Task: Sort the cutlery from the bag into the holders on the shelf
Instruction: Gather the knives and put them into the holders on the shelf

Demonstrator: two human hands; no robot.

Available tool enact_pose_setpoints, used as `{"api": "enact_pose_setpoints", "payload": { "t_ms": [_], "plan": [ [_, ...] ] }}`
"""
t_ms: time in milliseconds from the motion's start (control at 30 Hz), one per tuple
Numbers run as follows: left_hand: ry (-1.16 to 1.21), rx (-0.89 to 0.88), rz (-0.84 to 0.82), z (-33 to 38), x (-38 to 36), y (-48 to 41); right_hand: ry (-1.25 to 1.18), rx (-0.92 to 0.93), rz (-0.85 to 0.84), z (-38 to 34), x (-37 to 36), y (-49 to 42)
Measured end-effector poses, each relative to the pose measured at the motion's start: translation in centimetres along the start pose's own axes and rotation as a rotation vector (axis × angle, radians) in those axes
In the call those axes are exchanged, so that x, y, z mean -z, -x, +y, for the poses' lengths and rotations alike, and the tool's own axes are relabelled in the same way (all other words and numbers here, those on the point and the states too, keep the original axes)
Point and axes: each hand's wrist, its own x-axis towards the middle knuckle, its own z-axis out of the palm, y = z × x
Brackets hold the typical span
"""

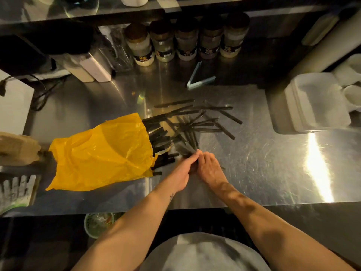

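A yellow plastic bag (101, 153) lies on the steel counter (273, 163), its mouth facing right. Black plastic cutlery (195, 122) spills from it in a loose pile across the middle of the counter. My left hand (183, 169) and my right hand (210, 169) meet just below the pile. Together they grip a fanned bundle of black cutlery (185, 147) that points up and away from me. The part of the bundle inside my hands is hidden.
Several spice jars (187, 42) line the back under a steel shelf (117, 8). Pale tongs (197, 79) lie behind the pile. White foam boxes (316, 102) stack at the right. A brown object (17, 147) and a cable (41, 92) sit at the left.
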Motion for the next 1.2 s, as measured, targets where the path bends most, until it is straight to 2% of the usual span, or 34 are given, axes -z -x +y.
{"api": "enact_pose_setpoints", "payload": {
  "t_ms": [33,100,267,333,400,467,500,533,567,600,700,733,800,933,1000,1067,1133,1200],
  "plan": [
    [0.034,0.007,0.019,0.3,-0.4,-0.2,-0.058,0.041,-0.008,-0.1,0.8,-0.2],
    [0.081,0.029,0.082,0.7,-0.9,-0.6,-0.132,0.010,-0.037,-0.5,3.1,-0.4],
    [0.204,0.047,0.202,1.7,-1.9,-1.3,-0.233,-0.007,0.019,-0.2,4.5,-0.3],
    [0.216,0.041,0.214,2.4,-1.8,-1.2,-0.346,-0.067,-0.093,0.3,5.2,-0.3],
    [0.352,0.105,0.266,3.8,-1.8,-0.8,-0.494,-0.129,-0.101,0.8,6.2,0.1],
    [0.160,-0.015,0.342,4.6,-2.1,0.5,-0.604,-0.154,-0.001,1.0,6.9,0.5],
    [0.334,0.008,0.331,4.7,-1.9,0.8,-0.620,-0.179,0.017,1.3,7.0,0.6],
    [0.632,0.062,0.234,4.8,-1.8,0.0,-0.629,-0.219,0.016,1.4,7.0,0.7],
    [0.695,0.063,0.198,5.0,-1.6,-0.6,-0.680,-0.274,0.012,1.3,6.9,0.8],
    [0.632,0.016,0.202,5.1,-1.4,-0.6,-0.819,-0.339,-0.003,1.2,6.8,0.8],
    [0.578,-0.045,0.252,5.6,-0.7,-0.9,-1.644,-0.650,-0.104,-0.4,7.9,-0.1],
    [0.550,-0.060,0.264,5.7,-0.5,-0.7,-1.839,-0.770,-0.112,-1.1,8.2,-0.7],
    [0.500,-0.055,0.288,5.6,-0.4,-0.9,-1.988,-0.907,-0.129,-2.1,8.5,-1.9],
    [0.453,-0.047,0.360,5.9,0.3,-1.4,-2.015,-0.879,-0.188,-3.0,9.3,-3.7],
    [0.493,-0.049,0.366,6.5,1.0,-1.9,-1.910,-0.849,-0.216,-2.7,9.5,-4.6],
    [0.506,-0.069,0.352,7.2,1.8,-2.3,-1.652,-0.781,-0.185,-2.3,8.4,-5.5],
    [0.511,-0.071,0.339,7.6,2.5,-2.6,-1.266,-0.707,-0.077,-1.5,7.0,-6.5],
    [0.502,-0.065,0.333,8.1,3.1,-2.5,-0.955,-0.659,-0.075,-1.0,6.5,-7.3]
  ]
}}
